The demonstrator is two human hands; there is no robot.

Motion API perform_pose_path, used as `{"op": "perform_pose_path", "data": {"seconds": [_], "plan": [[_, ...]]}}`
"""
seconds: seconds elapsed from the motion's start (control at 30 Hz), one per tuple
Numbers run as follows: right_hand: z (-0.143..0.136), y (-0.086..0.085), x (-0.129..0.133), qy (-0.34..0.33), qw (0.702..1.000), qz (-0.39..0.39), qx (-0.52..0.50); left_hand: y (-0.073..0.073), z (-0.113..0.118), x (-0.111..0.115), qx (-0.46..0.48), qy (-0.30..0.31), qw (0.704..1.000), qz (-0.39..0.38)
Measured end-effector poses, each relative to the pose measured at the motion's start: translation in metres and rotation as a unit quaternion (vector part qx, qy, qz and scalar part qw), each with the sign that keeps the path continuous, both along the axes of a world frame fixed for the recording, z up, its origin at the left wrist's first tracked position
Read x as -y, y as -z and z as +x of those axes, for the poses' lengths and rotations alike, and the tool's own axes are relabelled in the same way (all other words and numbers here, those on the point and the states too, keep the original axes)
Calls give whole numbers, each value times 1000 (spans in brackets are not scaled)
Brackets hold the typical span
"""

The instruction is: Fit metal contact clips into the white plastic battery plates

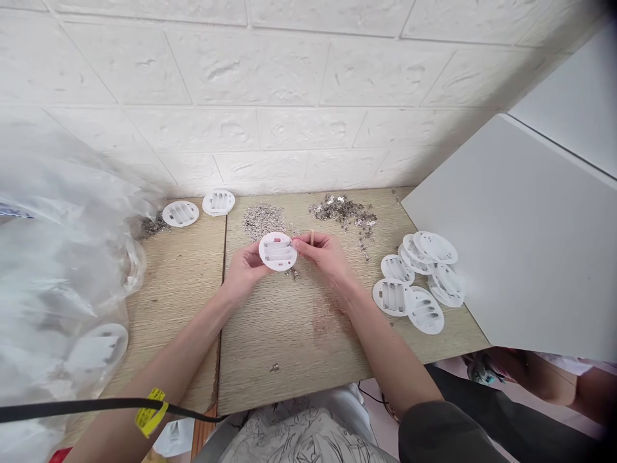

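My left hand (245, 270) grips a round white plastic battery holder (278, 252) by its left edge, with its slotted side facing me. The thumb and fingers of my right hand (322, 256) are pinched together at the holder's right edge; what lies between them is too small to make out. A short tan piece (312, 238) sticks up by the right fingers. Behind the holder spreads a pile of small silvery metal parts (263, 220), and farther right lies a pile of metal battery contacts (343, 211). A few loose contacts (293, 274) lie just below the holder.
Several more battery holders (394, 297) are heaped at the right, beside a grey-white panel (525, 238). Two holders (218, 202) lie near the wall. Clear plastic bags (62, 257) fill the left. A black strap (96, 408) crosses the lower left. Another person's arm (544, 379) shows at lower right.
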State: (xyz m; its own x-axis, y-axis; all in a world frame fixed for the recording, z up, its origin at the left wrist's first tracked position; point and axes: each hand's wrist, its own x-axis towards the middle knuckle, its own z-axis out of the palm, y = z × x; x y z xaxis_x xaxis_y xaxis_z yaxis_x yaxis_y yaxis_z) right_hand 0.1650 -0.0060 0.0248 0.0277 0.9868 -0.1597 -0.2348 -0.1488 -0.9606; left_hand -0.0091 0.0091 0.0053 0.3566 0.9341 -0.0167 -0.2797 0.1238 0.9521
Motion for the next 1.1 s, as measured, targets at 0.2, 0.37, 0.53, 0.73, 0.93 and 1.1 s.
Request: {"op": "perform_pose_path", "data": {"seconds": [0.2,0.37,0.53,0.73,0.93,1.1], "plan": [[4,0,0,17,988,49,144,-2,0,-3,22,-43,999,-21],[-3,3,4,-38,889,126,438,-1,-1,-5,2,-77,997,-5],[-12,8,10,-99,824,158,536,-3,0,-5,2,-89,996,-13],[-7,11,6,-84,825,150,538,-6,-2,-6,0,-88,995,-46],[5,2,2,-50,891,118,435,-8,-11,-11,30,-34,997,-70],[5,-1,1,-73,910,154,377,-7,-15,-12,40,27,997,-57]]}}
